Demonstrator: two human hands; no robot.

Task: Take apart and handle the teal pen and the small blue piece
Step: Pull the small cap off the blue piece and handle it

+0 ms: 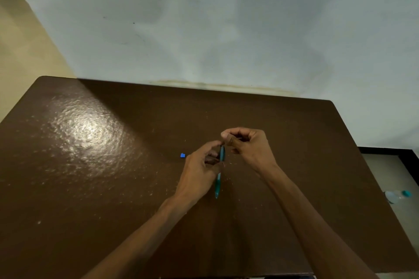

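— Where is the teal pen (219, 172) right now?

— I hold it above the brown counter (90, 188), roughly upright, its lower end pointing back toward me. My left hand (199, 170) is curled round its upper half, fingers and thumb gripping the barrel.

— And your other hand?

— My right hand (247, 145) sits just beyond the pen's top end, fingertips pinched together there. It touches the top of the pen, but whether it grips a separate part I cannot tell; the fingers hide it.

— The small blue piece (182, 155)?

— It lies on the counter by itself, just left of the pen, near my left hand's knuckles but apart from them.

— Any containers around?

— One: a clear bottle with a teal cap (398, 196) lies on the floor, well right of the pen, past the counter's edge. I cannot tell what it holds.
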